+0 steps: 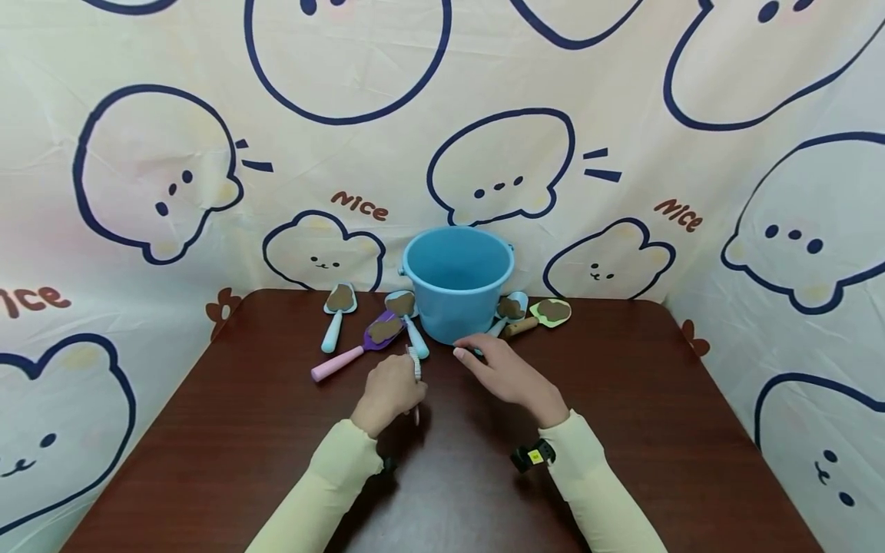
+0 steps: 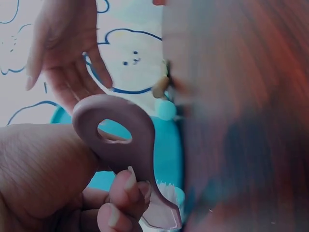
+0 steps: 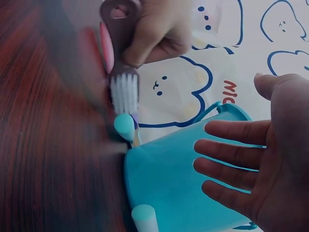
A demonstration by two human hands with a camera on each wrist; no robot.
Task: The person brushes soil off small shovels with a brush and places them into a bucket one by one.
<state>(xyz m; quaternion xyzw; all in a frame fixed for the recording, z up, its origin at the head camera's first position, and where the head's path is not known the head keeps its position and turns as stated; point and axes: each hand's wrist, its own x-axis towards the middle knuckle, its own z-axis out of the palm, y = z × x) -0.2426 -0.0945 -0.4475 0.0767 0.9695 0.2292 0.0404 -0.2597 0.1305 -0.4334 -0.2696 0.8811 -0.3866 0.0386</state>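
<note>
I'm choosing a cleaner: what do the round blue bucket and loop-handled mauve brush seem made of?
Round blue bucket: probably satin plastic, by its smooth, even wall. Loop-handled mauve brush: likely matte plastic, uniformly coloured; straight white bristles perhaps nylon.

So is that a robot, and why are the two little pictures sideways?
No robot: it's a person working bare-handed. The biggest picture comes from a camera on their head, looking forward and down. The smaller two come from wrist cameras, which turn with the arms, so the brown table looks tipped up. The left hand grips a brush with white bristles. The right hand is open, holding nothing, near the blue bucket. Five toy shovels lie around it, three on one side, two on the other, with brown patches on their scoops.
</note>
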